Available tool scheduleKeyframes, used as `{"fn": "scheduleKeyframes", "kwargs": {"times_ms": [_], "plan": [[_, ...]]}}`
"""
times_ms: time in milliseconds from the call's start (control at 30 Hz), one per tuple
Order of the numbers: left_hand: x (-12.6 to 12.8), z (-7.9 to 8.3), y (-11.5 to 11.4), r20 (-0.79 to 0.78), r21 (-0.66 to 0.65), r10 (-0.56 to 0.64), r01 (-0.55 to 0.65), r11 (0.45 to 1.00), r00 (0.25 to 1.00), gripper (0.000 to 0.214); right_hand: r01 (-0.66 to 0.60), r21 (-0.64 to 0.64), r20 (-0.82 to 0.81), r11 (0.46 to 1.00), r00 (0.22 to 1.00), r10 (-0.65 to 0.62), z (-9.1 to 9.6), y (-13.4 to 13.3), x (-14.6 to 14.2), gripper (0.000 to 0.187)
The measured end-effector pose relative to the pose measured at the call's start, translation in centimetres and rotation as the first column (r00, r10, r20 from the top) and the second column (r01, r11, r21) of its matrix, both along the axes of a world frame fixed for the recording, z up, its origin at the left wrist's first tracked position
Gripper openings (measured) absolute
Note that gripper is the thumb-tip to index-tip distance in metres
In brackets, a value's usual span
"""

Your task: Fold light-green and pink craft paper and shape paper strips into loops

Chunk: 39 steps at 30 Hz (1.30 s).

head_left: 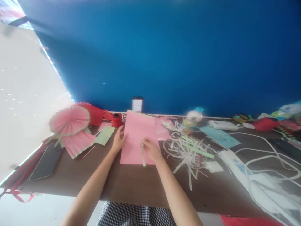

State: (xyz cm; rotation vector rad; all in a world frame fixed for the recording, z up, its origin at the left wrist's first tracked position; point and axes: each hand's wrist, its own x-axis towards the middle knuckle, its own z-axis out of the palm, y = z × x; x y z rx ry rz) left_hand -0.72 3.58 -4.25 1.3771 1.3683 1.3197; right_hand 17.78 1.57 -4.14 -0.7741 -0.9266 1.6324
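Observation:
A large pink paper sheet lies in front of me, with a narrow pale edge along its top. At its left side rests my left hand, fingers apart and touching the edge. My right hand is over the sheet's lower right part, with thumb and fingertips closed on a thin pale green paper strip that hangs down towards the sheet's bottom edge. Just right of the sheet are scissors beside a tangled heap of white and green paper strips.
Left are pleated pink paper fans, a green paper piece, a red tape roll and a dark phone. Another phone stands against the blue partition. A white power strip and cables lie right.

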Motion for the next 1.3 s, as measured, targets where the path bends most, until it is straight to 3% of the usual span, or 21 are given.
{"fn": "scheduleKeyframes", "kwargs": {"times_ms": [100,200,300,367,433,500,600,667,867,1100,1300], "plan": [[-0.5,0.0,0.0,0.165,-0.203,-0.240,0.271,0.941,0.957,0.060,0.047,-0.027,-0.014,0.999,0.999,-0.048,-1.0,0.4,-0.4,0.014],[-1.0,0.0,-0.8,0.158,-0.223,-0.409,0.436,0.872,0.899,0.067,0.129,-0.053,-0.043,0.990,0.990,-0.131,-1.6,0.9,-0.5,0.015],[-0.8,-0.2,-1.4,0.116,-0.191,-0.369,0.386,0.903,0.922,0.080,0.153,-0.059,-0.042,0.986,0.987,-0.156,-1.4,1.1,-0.2,0.017],[-0.5,-0.2,-1.5,0.125,-0.170,-0.279,0.298,0.939,0.952,0.081,0.099,-0.059,-0.019,0.993,0.995,-0.100,-1.0,0.9,0.1,0.020],[-0.4,0.1,-1.6,0.201,-0.183,-0.258,0.295,0.938,0.945,0.073,-0.003,-0.062,0.027,0.998,1.000,0.004,-0.7,0.7,0.2,0.021],[-0.8,0.7,-1.7,0.344,-0.219,-0.351,0.439,0.872,0.871,0.066,-0.079,-0.065,0.088,0.995,0.992,0.085,-0.4,0.4,0.2,0.023],[-1.3,1.5,-2.2,0.549,-0.164,-0.485,0.657,0.736,0.681,0.075,-0.114,-0.086,0.163,0.990,0.978,0.127,0.1,-0.1,0.0,0.024],[-1.3,1.8,-2.4,0.619,-0.095,-0.508,0.700,0.708,0.599,0.083,-0.145,-0.120,0.163,0.982,0.973,0.164,0.6,-0.5,-0.1,0.025],[-0.6,1.5,-2.7,0.714,0.017,-0.526,0.740,0.673,0.462,0.099,-0.303,-0.175,0.181,0.937,0.925,0.333,2.7,-1.8,-1.2,0.025],[-0.4,2.0,-3.0,0.734,0.055,-0.530,0.741,0.669,0.424,0.105,-0.227,-0.046,0.327,0.973,0.917,0.229,2.8,-2.7,-2.7,0.027],[-0.4,2.0,-3.3,0.749,0.075,-0.534,0.750,0.657,0.393,0.103,-0.189,-0.030,0.425,0.981,0.886,0.184,2.3,-2.7,-3.3,0.030]]}}
